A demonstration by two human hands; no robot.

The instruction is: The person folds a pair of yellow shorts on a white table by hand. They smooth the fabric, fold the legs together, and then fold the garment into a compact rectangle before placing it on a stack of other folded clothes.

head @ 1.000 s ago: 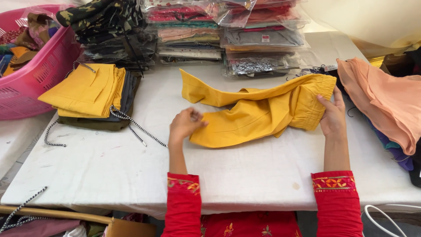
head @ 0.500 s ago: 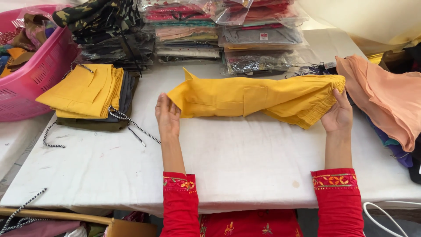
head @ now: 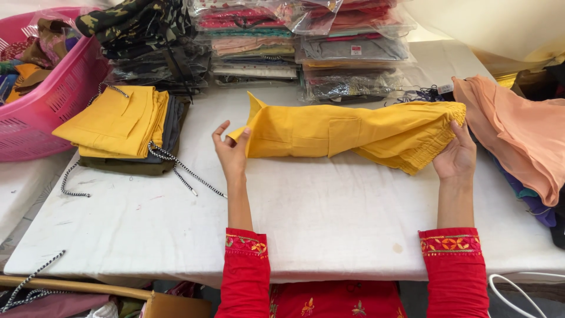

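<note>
The yellow garment (head: pixel 353 132) lies folded lengthwise across the white counter (head: pixel 329 212), between both hands. The left hand (head: pixel 231 150) stands upright at the garment's narrow end, palm turned toward the cloth, fingers (head: pixel 220 128) spread and thumb pressing the fabric edge. The right hand (head: pixel 456 156) grips the gathered waistband end, fingers closed around it, forearm extended straight forward. A stack of folded yellow and dark garments (head: pixel 123 126) rests to the left, beside a pink basket (head: pixel 53 100).
</note>
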